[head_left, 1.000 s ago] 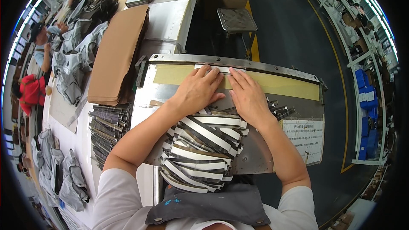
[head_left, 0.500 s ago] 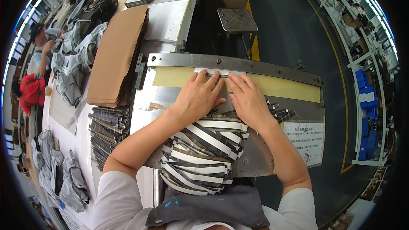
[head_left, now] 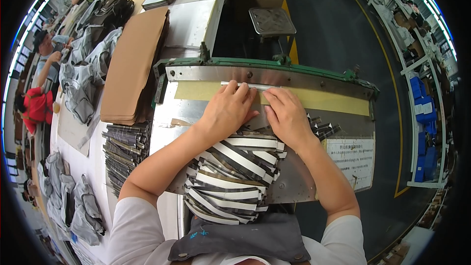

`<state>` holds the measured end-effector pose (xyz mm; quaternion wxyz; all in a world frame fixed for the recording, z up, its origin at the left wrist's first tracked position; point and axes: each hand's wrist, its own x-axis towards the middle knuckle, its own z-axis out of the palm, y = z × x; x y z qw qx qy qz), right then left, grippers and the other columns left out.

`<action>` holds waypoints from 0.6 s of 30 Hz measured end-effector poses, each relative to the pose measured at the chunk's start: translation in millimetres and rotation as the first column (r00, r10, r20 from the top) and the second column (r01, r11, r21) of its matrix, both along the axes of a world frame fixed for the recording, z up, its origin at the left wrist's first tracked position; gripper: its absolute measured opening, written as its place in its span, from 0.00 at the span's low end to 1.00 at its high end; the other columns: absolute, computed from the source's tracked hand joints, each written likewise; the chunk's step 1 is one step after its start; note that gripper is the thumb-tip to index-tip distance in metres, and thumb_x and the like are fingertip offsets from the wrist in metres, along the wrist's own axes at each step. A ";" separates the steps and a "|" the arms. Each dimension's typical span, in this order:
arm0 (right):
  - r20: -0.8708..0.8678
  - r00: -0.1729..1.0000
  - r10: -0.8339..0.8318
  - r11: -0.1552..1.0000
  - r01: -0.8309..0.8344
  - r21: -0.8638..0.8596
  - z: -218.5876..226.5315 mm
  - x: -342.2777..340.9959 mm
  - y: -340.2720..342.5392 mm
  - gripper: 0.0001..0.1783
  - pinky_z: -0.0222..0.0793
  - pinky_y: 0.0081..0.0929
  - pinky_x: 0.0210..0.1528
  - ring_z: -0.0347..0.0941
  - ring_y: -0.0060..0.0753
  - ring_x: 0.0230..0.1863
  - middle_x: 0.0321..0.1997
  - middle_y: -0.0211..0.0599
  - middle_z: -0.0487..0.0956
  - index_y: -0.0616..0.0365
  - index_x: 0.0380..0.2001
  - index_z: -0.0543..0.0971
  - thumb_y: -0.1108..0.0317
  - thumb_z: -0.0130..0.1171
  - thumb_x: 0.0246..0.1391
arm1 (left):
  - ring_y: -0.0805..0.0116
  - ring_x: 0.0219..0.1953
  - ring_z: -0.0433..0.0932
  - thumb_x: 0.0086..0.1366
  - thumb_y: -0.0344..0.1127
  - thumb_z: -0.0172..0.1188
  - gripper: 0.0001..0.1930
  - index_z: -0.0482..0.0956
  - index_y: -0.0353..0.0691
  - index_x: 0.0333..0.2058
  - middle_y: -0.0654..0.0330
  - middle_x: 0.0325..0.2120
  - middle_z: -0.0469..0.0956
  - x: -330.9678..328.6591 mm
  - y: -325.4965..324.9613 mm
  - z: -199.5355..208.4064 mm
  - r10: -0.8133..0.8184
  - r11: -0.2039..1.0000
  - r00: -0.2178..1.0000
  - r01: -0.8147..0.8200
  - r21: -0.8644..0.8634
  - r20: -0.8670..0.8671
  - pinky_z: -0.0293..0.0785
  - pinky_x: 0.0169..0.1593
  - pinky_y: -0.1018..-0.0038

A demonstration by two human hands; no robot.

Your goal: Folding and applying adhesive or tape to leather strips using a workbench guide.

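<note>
A narrow white strip (head_left: 226, 83) lies along the raised metal bar (head_left: 304, 82) of a bench-top folding machine, over a yellow band (head_left: 338, 104) on its steel plate. My left hand (head_left: 228, 105) bends its fingers with the tips on the strip, thumb set apart. Beside it, my right hand (head_left: 286, 115) presses its fingertips at the strip's right part, thumb drawn toward me. What lies under the fingertips is hidden. Nearer to me, a heap of black-and-white strips (head_left: 235, 181) hangs over the plate's front edge. The bar's green frame (head_left: 235, 62) shows behind it.
Brown cardboard sheets (head_left: 135, 64) and a stack of dark strips (head_left: 126, 152) sit at the left. Grey fabric pieces (head_left: 81, 93) cover the long table, with people beyond. A stool (head_left: 271, 22) stands behind the machine; shelving with blue bins (head_left: 424, 110) lines the right.
The metal bar has tilted up, bringing its green frame into view. The white strip now shows as a thinner, raised edge. My fingertips have drawn back slightly and bent more.
</note>
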<state>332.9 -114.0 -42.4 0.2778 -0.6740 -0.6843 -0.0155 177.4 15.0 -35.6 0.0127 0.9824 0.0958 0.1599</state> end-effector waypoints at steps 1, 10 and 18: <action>-0.023 1.000 -0.020 1.000 0.020 0.000 0.5 1.0 -0.3 0.22 0.63 0.41 0.62 0.68 0.47 0.59 0.53 0.46 0.73 0.66 0.52 0.73 0.75 0.57 0.53 | 0.57 0.43 0.72 0.61 0.43 0.62 0.19 0.77 0.35 0.45 0.55 0.38 0.73 0.6 0.3 -0.4 -0.003 1.000 0.999 0.004 -0.020 0.039 0.72 0.49 0.65; -0.004 0.995 0.104 0.992 -0.104 -0.072 0.2 7.7 0.5 0.24 0.60 0.40 0.65 0.65 0.44 0.65 0.62 0.47 0.71 0.64 0.55 0.73 0.77 0.55 0.52 | 0.55 0.46 0.74 0.56 0.36 0.67 0.12 0.80 0.39 0.37 0.55 0.41 0.75 -1.5 9.5 2.7 -0.269 0.930 0.954 0.293 -0.220 0.133 0.72 0.51 0.64; 0.190 0.971 -0.146 0.983 0.164 -0.079 -4.6 -0.8 -3.3 0.23 0.61 0.39 0.64 0.65 0.45 0.63 0.60 0.46 0.72 0.68 0.54 0.73 0.71 0.56 0.56 | 0.55 0.52 0.74 0.60 0.40 0.64 0.18 0.79 0.32 0.44 0.51 0.52 0.76 0.1 12.1 -7.0 -0.187 0.974 0.975 0.199 -0.107 0.116 0.69 0.58 0.63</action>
